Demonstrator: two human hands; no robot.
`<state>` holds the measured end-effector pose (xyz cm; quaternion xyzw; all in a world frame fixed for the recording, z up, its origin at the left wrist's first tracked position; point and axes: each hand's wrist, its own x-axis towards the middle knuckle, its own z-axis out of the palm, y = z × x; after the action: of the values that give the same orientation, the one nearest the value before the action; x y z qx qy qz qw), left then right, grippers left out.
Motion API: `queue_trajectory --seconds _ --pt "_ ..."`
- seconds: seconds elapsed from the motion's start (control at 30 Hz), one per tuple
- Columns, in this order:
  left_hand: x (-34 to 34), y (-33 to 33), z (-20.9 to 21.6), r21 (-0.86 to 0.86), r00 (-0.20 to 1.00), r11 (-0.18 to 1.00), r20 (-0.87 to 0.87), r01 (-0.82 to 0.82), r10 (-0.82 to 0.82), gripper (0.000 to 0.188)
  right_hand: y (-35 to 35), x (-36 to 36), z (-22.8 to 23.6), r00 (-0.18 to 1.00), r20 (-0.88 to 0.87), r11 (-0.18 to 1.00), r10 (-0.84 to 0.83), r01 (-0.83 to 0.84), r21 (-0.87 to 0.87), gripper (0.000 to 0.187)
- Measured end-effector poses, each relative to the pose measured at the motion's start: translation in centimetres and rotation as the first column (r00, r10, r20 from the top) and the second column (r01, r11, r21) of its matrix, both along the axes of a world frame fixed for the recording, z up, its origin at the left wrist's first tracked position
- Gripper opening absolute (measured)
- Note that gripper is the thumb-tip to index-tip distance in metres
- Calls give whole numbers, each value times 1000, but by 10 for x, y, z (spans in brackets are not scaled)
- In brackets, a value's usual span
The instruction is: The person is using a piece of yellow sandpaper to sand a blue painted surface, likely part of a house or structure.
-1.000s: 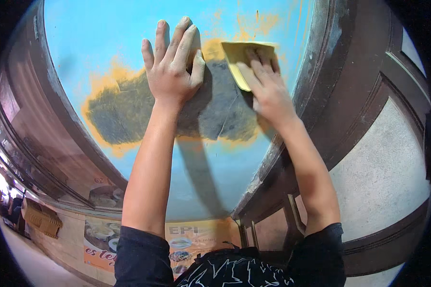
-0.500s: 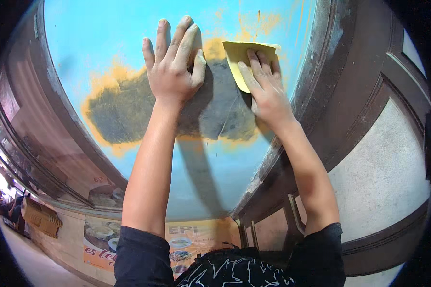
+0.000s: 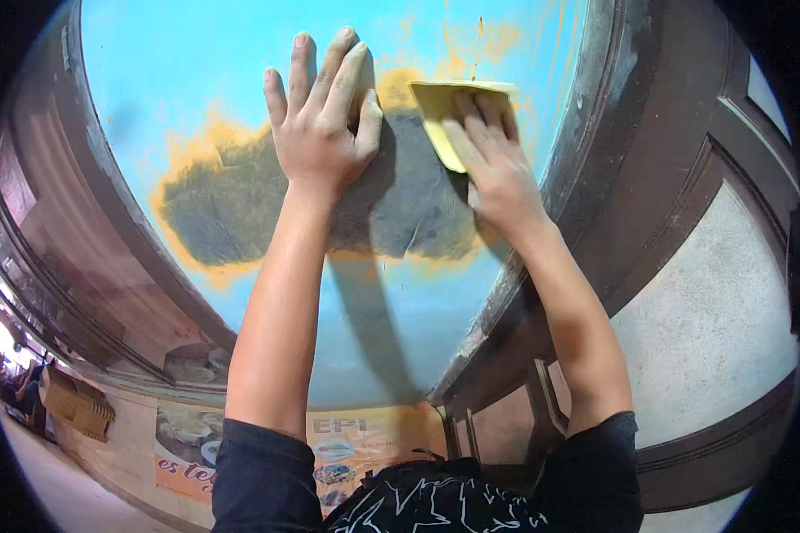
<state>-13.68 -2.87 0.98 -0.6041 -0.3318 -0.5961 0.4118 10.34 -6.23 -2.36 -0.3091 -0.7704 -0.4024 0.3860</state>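
Bearing on the blue panel (image 3: 164, 71), the left hand (image 3: 323, 147) is spread wide, fingers apart and pointing away from the body, thumb out to its right; it has hold of nothing. Its placement, in my judgement, serves as a brace, steadying the body while the other hand presses. Pale powder shows on its fingers.

To its right, about level with its knuckles, the right hand (image 3: 507, 182) has hold of a yellow sheet (image 3: 437, 120). The fingers lie nearly straight and slightly parted across the sheet's face, keeping it against the panel; the flat hold probably spreads pressure better than a pinch would. The sheet's left corner projects beyond the fingers, and its top edge sits just past the fingertips. Whether the thumb tucks beneath it cannot be told.

A dark grey patch (image 3: 222, 209) runs from left of the left wrist, behind it, to just below the sheet. An orange fringe (image 3: 191, 164) borders the patch, with further orange marks beyond the right fingertips. Right of the right hand, near but apart, stands a dark frame (image 3: 587, 147), which appears to limit sideways room.
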Motion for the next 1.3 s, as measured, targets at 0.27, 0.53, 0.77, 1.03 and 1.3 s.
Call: queue_trajectory --seconds 0.27,0.53,0.77,1.03,1.3 --pt "3 3 -3 -15 1000 1000 7 27 -26 48 14 20 40 982 -160 986 -101 120 117 58" --pt "4 3 -6 -23 1000 1000 3 -4 4 47 11 3 13 996 -63 985 -65 75 158 53" --pt "10 5 -5 17 1000 1000 11 26 -27 47 16 24 59 996 -80 984 -29 42 175 60" --pt "12 1 -5 -7 1000 1000 -6 -4 4 49 11 6 13 999 -32 991 -43 46 122 55" --pt "18 2 -1 6 1000 1000 6 30 -30 49 12 47 67 983 -165 977 -81 111 183 63"
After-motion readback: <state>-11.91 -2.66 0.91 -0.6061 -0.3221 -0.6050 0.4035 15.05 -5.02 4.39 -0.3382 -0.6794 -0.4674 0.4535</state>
